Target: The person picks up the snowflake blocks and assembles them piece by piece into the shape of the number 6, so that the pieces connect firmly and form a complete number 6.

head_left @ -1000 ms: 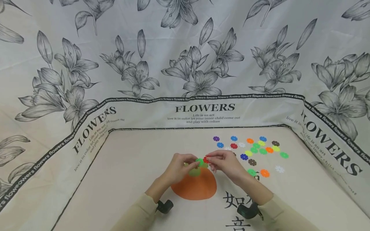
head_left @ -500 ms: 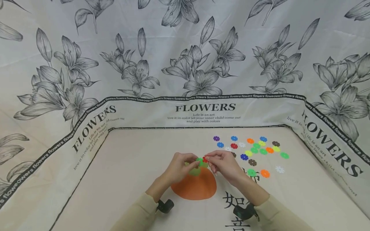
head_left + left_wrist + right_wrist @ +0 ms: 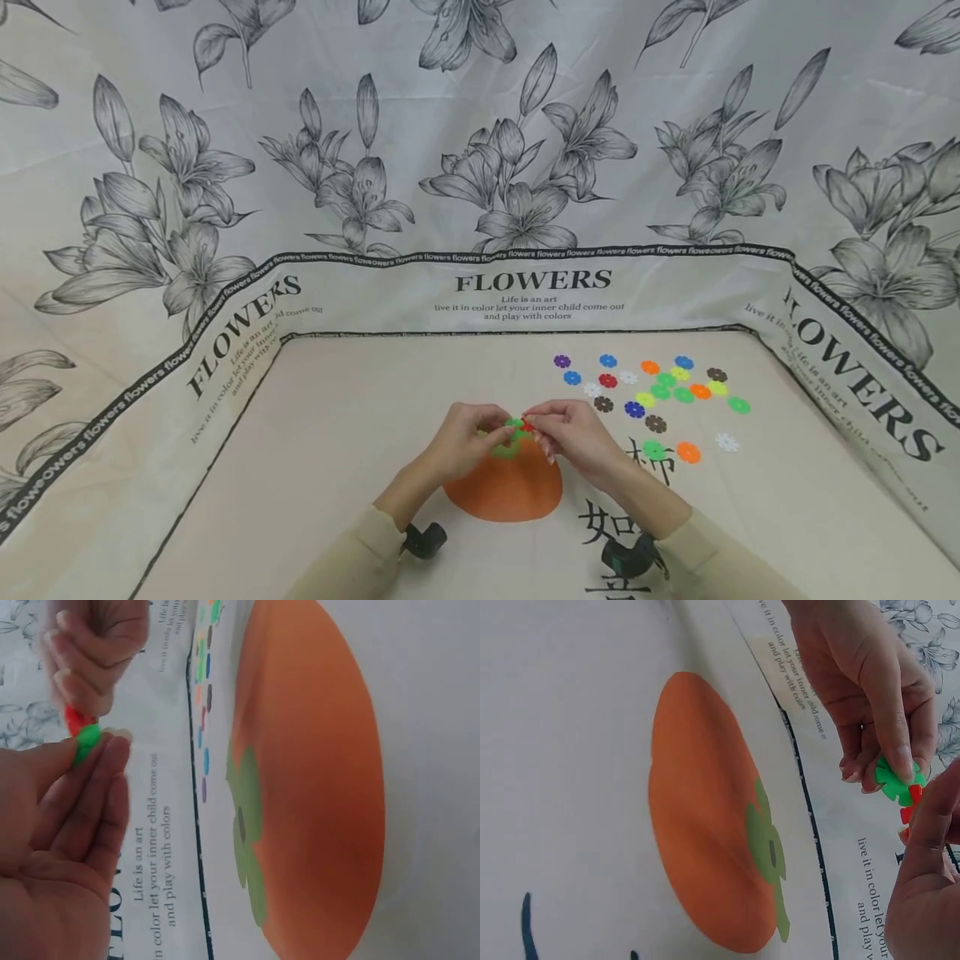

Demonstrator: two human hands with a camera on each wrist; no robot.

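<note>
Over the printed orange persimmon (image 3: 502, 492), my two hands meet fingertip to fingertip. My left hand (image 3: 461, 442) pinches a green notched flower-shaped disc (image 3: 891, 782) between thumb and fingers. In my right hand (image 3: 583, 435) a red notched disc (image 3: 906, 816) is pinched, mostly covered by the fingers. The red piece stands at an angle to the green one and meets its edge in the right wrist view. Seen from the left wrist, the green disc (image 3: 88, 738) and red disc (image 3: 73, 718) also touch, with fingertips close around both.
Loose notched discs in several colours lie scattered at the back right, among them a dark blue disc (image 3: 634, 409), an orange disc (image 3: 688, 452) and a white disc (image 3: 727, 442). A flower-printed cloth wall (image 3: 540, 312) borders the table's far side. Black printed characters (image 3: 611, 521) mark the cloth on the right.
My right hand has shifted slightly left and down, bringing the red disc against the green one. The red disc shows less of its face now. A brown disc behind the right hand is uncovered.
</note>
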